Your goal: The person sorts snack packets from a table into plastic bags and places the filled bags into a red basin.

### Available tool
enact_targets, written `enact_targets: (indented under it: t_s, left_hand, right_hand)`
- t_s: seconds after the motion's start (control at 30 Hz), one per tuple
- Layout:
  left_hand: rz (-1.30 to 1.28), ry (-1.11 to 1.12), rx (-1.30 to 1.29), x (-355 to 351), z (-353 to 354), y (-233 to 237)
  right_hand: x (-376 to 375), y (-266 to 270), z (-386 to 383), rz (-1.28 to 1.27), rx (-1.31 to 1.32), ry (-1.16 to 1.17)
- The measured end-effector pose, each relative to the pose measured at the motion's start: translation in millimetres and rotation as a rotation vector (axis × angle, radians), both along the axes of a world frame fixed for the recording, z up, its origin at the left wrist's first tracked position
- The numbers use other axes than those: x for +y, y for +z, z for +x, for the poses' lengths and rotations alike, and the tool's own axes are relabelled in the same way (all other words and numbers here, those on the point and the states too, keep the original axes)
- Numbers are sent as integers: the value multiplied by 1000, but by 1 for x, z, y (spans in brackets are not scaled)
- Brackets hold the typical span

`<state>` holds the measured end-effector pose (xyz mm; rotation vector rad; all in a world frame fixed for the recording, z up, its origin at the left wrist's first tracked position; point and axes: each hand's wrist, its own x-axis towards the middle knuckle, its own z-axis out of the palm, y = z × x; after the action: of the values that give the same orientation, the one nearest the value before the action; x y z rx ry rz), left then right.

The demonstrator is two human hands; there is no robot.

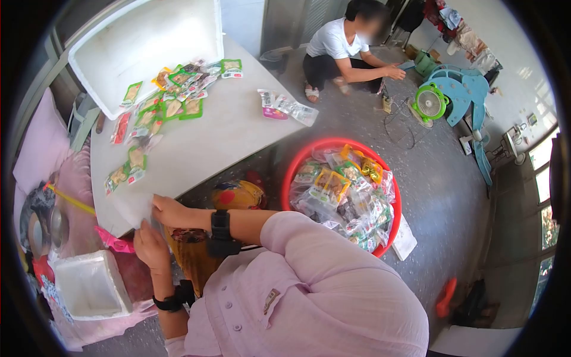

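Over the near corner of the grey-white table [238, 128], both of my hands are at a thin, clear plastic bag [133, 209]. My right hand [172, 212] pinches its right side, fingers closed. Just below, my left hand [152, 246] grips the lower edge, also closed. Motion blurs the bag, and I cannot see whether anything is inside. Nearest to it on the tabletop lies a small green-and-white snack packet [116, 178]. More packets, with green, orange and red edges, form a loose pile [184, 83] farther up, at the mouth of a tipped white foam box [160, 41].
A red tub [397, 229] full of bagged packets stands on the floor to my right. Silvery packs [291, 107] lie by the table's right edge. A white foam box [95, 282] sits lower left. Beyond, a person [339, 50] crouches near a green fan [429, 103].
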<state>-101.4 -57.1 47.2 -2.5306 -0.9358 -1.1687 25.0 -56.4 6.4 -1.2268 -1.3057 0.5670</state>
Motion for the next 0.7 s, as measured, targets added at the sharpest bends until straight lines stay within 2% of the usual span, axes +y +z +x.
enact_targets:
  t_s: [0.07,0.1,0.13,0.17,0.2,0.23,0.3,0.37,0.47,0.53,0.6,0.67,0.7]
  left_hand:
    - [77,86,54,12,-5,14]
    - [114,158,98,19,-15,22]
    - [149,207,111,29,-24,29]
    - [184,264,131,42,-32,35]
    - [228,273,85,56,-41,41]
    - [215,328,115,69,-52,51]
    - [304,455,173,91,-62,74]
    - [380,451,174,126,-70,82]
    - [215,520,292,173,-60,73]
    - [31,554,349,199,-39,56]
    - [-114,524,344,225,-16,32]
    - [-249,478,185,243,9,8]
    - [-287,450,199,250,17,-1]
  right_hand:
    - [10,15,-3,-21,-100,-40]
    - [4,27,3,-172,-72,98]
    - [7,17,-1,-85,45,64]
    - [13,2,2,-79,-10,116]
    - [6,9,8,-95,-77,119]
    - [10,-10,11,-48,1,157]
    - [3,-15,19,-96,91,113]
    - [-5,-22,29,-174,110,120]
    - [-21,2,36,-339,121,119]
    - [-23,2,38,-352,173,139]
    - [-25,1,42,-345,165,139]
    - [-26,-1,47,-320,103,119]
    - [-28,0,48,-337,105,114]
